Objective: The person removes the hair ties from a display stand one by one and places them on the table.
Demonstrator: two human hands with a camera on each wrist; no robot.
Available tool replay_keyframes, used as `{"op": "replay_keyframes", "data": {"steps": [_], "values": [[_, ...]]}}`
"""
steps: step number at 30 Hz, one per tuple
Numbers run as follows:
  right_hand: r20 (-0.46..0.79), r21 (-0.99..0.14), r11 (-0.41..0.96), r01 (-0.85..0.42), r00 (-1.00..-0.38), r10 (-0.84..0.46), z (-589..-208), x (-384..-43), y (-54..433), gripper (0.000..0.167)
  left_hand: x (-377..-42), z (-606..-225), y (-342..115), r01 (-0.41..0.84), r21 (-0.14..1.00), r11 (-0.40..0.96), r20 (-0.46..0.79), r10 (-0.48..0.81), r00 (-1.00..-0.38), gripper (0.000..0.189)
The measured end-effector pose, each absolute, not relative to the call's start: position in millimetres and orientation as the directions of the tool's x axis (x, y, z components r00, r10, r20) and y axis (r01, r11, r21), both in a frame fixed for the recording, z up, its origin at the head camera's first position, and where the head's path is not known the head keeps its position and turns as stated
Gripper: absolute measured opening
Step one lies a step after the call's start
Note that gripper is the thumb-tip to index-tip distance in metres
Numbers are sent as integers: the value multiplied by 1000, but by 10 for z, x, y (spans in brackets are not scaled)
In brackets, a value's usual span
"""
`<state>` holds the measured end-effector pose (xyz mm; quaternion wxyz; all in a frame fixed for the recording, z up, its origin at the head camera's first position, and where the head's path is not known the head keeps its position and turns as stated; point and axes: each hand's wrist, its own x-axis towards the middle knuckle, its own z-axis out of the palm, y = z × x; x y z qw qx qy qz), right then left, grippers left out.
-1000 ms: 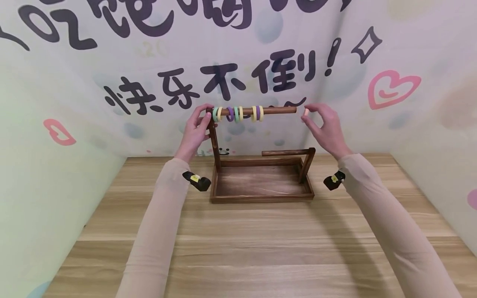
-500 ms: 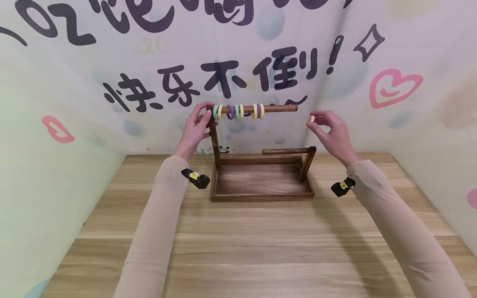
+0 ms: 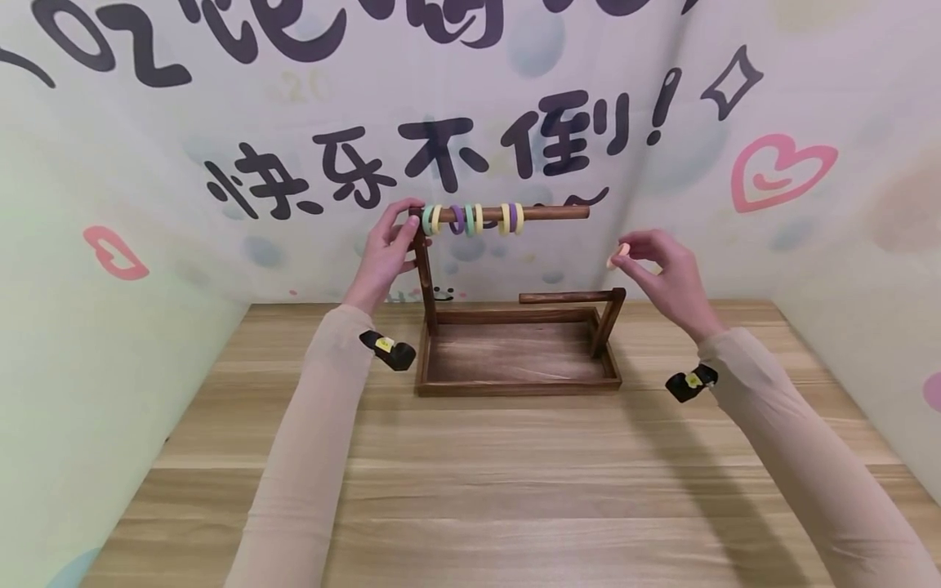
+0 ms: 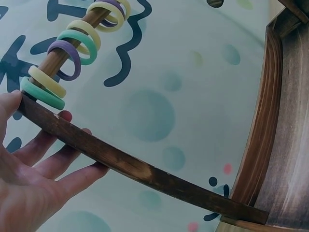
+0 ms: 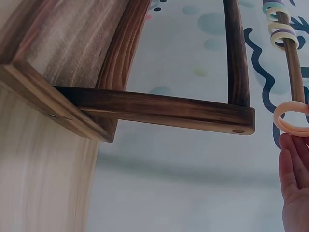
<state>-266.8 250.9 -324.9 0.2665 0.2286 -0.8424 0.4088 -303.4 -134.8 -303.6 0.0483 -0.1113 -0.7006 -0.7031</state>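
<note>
Bearings per head view. Left hand (image 3: 384, 249): arm reaches up from 7 o'clock; hand grips the top of the wooden rack's (image 3: 426, 286) tall post, thumb on the near side, fingers behind. Right hand (image 3: 669, 269): arm enters from 5 o'clock, hand raised at 3 o'clock, thumb and fingertips pinching an orange ring (image 3: 619, 256). Ring is apart from the upper bar (image 3: 559, 212), near its free end, about 5 o'clock of it.

Upper bar carries eight rings (image 3: 470, 220). Order outward from the post: mint, yellow, purple, mint, yellow, then a gap, then yellow, purple, yellow.

Visibility: left fingers partly hidden by the post in both views that show them. Left wrist view cuts the bar's outer end at 12 o'clock. Right wrist view cuts the right hand and orange ring at its 3 to 4 o'clock edge; there the ring lines up with the bar tip, depth unclear. Both forearms run out of frame below.

Surroundings: rack's tray (image 3: 518, 390) sits on a light wood-grain table (image 3: 470, 465); a soft shadow falls across the table toward 5 o'clock. White backdrop (image 3: 331, 261) behind, black lettering (image 3: 443, 155) around 12 o'clock, top row cropped; pink heart (image 3: 739, 180) between 2 and 3.
</note>
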Motion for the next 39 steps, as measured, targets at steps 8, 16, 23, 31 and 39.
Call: {"op": "replay_keyframes", "data": {"steps": [8, 16, 23, 31, 39], "values": [[583, -599, 558, -574, -790, -188, -3262, -2545, 2511, 28, -3037, -3023, -1347, 212, 977, 4, 211, 83, -974, 29], [559, -619, 531, -580, -799, -220, -3283, -2466, 2502, 28, -3048, -3016, -1357, 186, 982, 7, 185, 92, -978, 29], [553, -614, 521, -593, -794, -252, -3310, -2408, 2457, 27, -3028, -2995, -1378, 184, 983, 22, 181, 105, -978, 29], [538, -642, 470, -605, -793, -285, -3378, -2377, 2387, 29, -3020, -2995, -1383, 186, 982, 38, 181, 101, -978, 28], [518, -670, 427, -607, -795, -317, -3298, -2163, 2215, 24, -3060, -3014, -1376, 193, 981, 36, 188, 102, -977, 28]]}}
